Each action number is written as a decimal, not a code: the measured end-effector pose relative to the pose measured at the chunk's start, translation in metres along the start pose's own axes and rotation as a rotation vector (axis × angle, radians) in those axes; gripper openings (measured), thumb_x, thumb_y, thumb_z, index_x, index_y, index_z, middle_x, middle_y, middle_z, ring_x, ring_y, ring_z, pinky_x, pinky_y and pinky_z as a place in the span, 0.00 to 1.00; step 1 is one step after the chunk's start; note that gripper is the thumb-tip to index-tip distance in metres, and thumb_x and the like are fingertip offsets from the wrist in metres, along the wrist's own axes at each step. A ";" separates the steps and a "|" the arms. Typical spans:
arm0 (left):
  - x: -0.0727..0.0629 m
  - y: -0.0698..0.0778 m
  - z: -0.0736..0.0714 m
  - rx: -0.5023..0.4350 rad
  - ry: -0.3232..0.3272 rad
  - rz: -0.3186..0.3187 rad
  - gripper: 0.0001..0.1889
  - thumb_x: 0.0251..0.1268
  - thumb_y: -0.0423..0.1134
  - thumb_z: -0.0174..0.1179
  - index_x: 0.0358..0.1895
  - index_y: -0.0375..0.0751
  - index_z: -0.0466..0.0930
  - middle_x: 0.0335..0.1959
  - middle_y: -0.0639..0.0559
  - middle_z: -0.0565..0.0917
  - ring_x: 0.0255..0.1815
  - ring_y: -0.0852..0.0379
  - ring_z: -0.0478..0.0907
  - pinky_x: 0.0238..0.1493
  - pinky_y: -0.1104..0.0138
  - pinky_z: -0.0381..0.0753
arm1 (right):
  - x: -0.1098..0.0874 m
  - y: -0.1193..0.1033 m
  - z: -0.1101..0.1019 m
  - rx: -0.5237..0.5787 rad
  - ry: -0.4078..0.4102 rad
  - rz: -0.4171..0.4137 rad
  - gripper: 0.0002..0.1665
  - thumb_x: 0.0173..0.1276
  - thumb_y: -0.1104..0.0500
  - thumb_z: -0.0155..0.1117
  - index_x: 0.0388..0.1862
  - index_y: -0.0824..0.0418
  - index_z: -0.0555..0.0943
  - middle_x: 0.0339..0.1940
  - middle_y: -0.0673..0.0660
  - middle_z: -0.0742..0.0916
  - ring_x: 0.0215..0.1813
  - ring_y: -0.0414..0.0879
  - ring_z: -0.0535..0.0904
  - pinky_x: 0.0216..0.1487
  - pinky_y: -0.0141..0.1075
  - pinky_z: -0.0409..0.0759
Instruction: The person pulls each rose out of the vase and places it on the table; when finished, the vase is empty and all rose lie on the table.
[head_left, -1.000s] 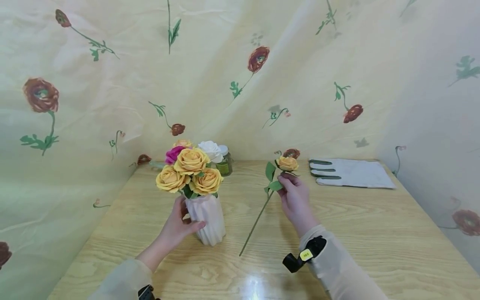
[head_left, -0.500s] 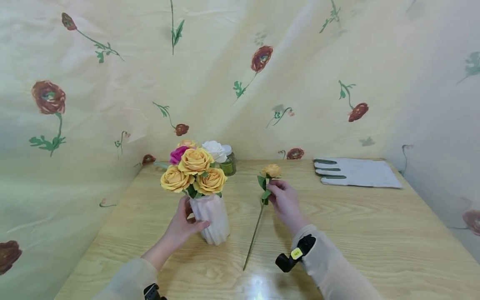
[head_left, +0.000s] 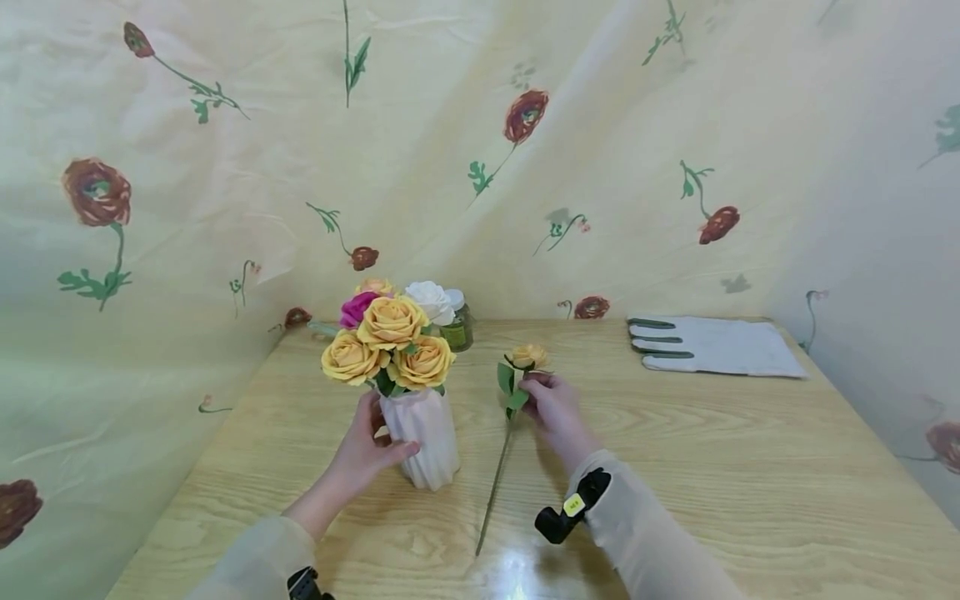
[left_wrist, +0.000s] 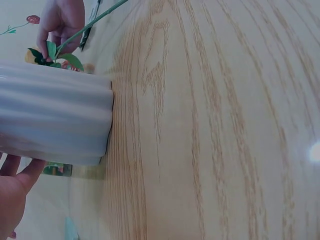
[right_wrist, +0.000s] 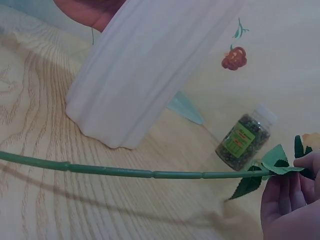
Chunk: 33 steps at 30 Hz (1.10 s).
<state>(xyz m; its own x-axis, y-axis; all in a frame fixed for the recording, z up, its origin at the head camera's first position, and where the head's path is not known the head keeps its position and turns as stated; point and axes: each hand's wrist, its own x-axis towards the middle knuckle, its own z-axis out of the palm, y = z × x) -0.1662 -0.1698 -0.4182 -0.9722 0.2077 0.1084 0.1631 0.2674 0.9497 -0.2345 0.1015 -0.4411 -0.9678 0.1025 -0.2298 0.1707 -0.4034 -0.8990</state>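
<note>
A white ribbed vase point(head_left: 426, 442) stands on the wooden table, filled with yellow roses point(head_left: 392, 322), a white rose point(head_left: 430, 302) and a magenta rose point(head_left: 356, 309). My left hand point(head_left: 366, 442) grips the vase's left side, thumb across its front. To the right of the vase, my right hand point(head_left: 557, 412) pinches a single yellow rose point(head_left: 529, 357) just under its bloom, among the green leaves. Its long bare stem point(right_wrist: 115, 171) slants down toward the table's front, and in the right wrist view it crosses in front of the vase's base.
Behind the vase is a small jar point(right_wrist: 244, 140) with a white lid, green label and dark contents. A pale glove point(head_left: 712, 346) with dark green finger trim lies at the back right. A pale teal object point(right_wrist: 186, 107) lies behind the vase. Flower-printed cloth hangs around the table.
My right hand has carried the single yellow rose leftward and nearer to me, and the stem has swung steeper. The left hand keeps its grip on the vase, while the head view has shifted slightly.
</note>
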 end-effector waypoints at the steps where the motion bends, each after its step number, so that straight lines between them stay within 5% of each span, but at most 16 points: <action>1: 0.000 -0.001 0.000 -0.002 0.001 0.001 0.46 0.53 0.36 0.69 0.70 0.44 0.46 0.62 0.40 0.65 0.59 0.44 0.65 0.55 0.54 0.72 | 0.000 0.002 0.000 0.003 -0.006 0.006 0.11 0.65 0.71 0.54 0.46 0.72 0.68 0.34 0.55 0.77 0.29 0.39 0.76 0.32 0.28 0.78; 8: 0.000 -0.002 0.000 -0.008 -0.001 0.004 0.46 0.53 0.37 0.69 0.70 0.44 0.46 0.62 0.41 0.65 0.59 0.44 0.65 0.55 0.54 0.72 | 0.002 0.013 0.002 0.062 -0.029 0.043 0.13 0.66 0.69 0.55 0.47 0.77 0.72 0.28 0.55 0.83 0.30 0.42 0.79 0.32 0.32 0.79; 14: 0.000 -0.003 0.000 -0.005 0.001 0.005 0.45 0.53 0.36 0.69 0.69 0.44 0.47 0.62 0.41 0.66 0.59 0.45 0.66 0.54 0.55 0.73 | 0.002 0.018 0.002 0.060 -0.045 0.072 0.21 0.67 0.67 0.55 0.55 0.79 0.69 0.37 0.59 0.83 0.38 0.46 0.80 0.41 0.34 0.80; 26: 0.001 -0.002 -0.001 -0.008 0.000 0.001 0.46 0.53 0.37 0.69 0.69 0.44 0.46 0.62 0.41 0.65 0.59 0.44 0.65 0.55 0.53 0.72 | 0.000 0.023 -0.001 -0.053 -0.100 0.061 0.22 0.68 0.67 0.51 0.57 0.81 0.67 0.53 0.69 0.76 0.45 0.49 0.79 0.52 0.39 0.77; 33: 0.000 -0.003 0.000 0.003 -0.002 0.009 0.45 0.54 0.37 0.69 0.69 0.44 0.46 0.62 0.40 0.65 0.59 0.44 0.66 0.55 0.54 0.73 | -0.001 0.020 -0.008 -0.210 -0.139 0.018 0.21 0.65 0.69 0.51 0.52 0.84 0.69 0.51 0.75 0.77 0.45 0.52 0.79 0.50 0.40 0.78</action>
<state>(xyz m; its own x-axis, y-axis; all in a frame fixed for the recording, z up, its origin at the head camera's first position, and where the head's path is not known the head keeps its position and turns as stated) -0.1668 -0.1706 -0.4205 -0.9702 0.2123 0.1166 0.1725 0.2681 0.9478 -0.2288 0.1003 -0.4620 -0.9779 -0.0346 -0.2063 0.2090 -0.2049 -0.9562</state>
